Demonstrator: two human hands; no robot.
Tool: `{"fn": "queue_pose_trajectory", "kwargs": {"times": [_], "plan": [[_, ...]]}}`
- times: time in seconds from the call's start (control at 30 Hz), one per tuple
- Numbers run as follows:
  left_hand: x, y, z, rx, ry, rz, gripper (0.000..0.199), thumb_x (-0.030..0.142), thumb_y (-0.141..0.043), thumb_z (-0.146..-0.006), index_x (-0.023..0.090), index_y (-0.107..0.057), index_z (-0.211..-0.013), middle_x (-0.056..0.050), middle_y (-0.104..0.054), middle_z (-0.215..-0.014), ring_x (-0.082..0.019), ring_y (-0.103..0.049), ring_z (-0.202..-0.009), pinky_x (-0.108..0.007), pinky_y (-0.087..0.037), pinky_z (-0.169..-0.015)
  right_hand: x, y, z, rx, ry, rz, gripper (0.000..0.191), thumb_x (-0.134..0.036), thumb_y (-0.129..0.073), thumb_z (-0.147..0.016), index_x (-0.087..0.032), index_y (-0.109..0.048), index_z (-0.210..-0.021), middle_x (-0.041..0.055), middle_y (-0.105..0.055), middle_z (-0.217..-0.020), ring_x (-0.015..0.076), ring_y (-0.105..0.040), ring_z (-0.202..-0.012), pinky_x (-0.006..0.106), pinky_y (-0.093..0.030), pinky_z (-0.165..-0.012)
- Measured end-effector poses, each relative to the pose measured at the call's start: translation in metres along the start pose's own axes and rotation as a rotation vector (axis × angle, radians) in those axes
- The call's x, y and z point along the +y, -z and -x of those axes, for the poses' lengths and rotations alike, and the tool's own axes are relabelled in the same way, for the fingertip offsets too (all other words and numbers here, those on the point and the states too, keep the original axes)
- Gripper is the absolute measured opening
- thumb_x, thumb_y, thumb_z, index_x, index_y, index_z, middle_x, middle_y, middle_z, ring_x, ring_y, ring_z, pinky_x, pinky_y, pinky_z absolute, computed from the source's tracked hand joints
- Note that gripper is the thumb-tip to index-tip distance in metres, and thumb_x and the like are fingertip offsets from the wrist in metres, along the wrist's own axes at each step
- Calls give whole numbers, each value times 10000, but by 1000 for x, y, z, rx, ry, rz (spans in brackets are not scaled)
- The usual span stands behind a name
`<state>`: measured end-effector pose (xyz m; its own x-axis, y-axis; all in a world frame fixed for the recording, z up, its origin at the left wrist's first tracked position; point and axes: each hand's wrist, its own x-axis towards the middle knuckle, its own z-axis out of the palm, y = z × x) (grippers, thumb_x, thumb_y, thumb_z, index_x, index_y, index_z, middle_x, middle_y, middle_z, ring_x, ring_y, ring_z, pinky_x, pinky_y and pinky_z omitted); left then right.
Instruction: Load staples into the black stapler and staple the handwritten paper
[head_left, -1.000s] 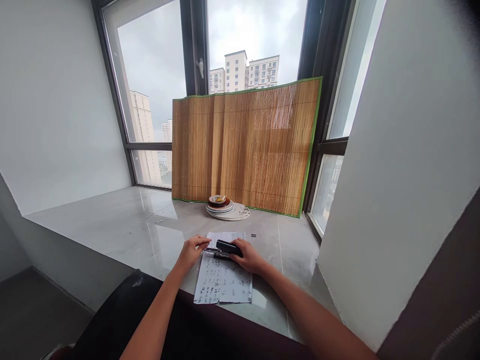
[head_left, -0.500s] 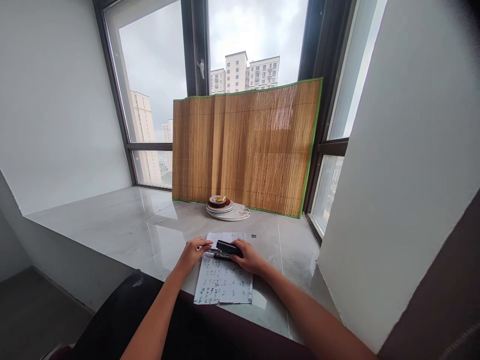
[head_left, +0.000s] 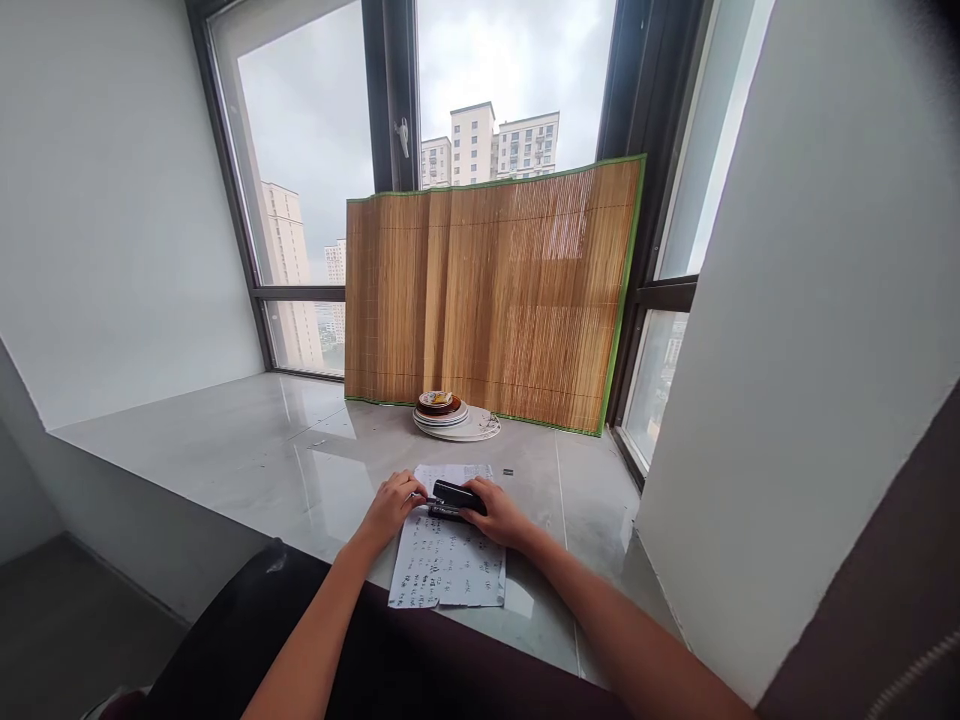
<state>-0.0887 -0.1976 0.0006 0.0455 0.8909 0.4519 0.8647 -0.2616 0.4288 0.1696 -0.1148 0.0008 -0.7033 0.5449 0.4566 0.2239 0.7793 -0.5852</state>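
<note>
A black stapler (head_left: 454,494) is held over the handwritten paper sheet (head_left: 457,572), its upper arm and base parted at the left end. My right hand (head_left: 493,511) is wrapped round the stapler's right end. At the opposite end, the fingertips of my left hand (head_left: 397,497) are closed on a thin metal part jutting from between the stapler's jaws. Those fingers hide most of that part. Just beyond my right hand, a small dark grey piece (head_left: 508,472) lies on the sill, too small to name for sure.
A stack of plates and small dishes (head_left: 441,415) stands on the shiny tiled sill (head_left: 247,440). Behind it a green-edged bamboo mat (head_left: 487,300) leans against the window. A white wall (head_left: 787,350) bounds the right side; the sill's front edge is near my lap.
My left hand has shifted slightly right, closer to the stapler, and its fingers have curled in. Less of the metal part shows between them. My right hand and the stapler hold almost still.
</note>
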Motion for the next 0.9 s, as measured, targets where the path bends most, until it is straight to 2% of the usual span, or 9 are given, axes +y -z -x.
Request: {"fn": "queue_pose_trajectory", "kwargs": {"times": [0.5,0.9], "plan": [[2,-4,-2,11,8,-38,130,184,-602,-959,223,-725,-945,-65,-667,-1059,-249,-612,-1072,-388,-413,-953,0,0,0,-1,5,1,168,-199,-714,-875,-215,-635,-1023,32,-629,-997,198,-570,-916,310,-424,-830],[-8,6,0,4,-26,-129,125,256,-643,-955,250,-767,-968,-62,-702,-1045,-254,-623,-1054,-372,-404,-896,2,0,0,-4,7,4,174,-214,-719,-881,-220,-642,-1038,37,-638,-1001,205,-576,-925,320,-435,-837]]}}
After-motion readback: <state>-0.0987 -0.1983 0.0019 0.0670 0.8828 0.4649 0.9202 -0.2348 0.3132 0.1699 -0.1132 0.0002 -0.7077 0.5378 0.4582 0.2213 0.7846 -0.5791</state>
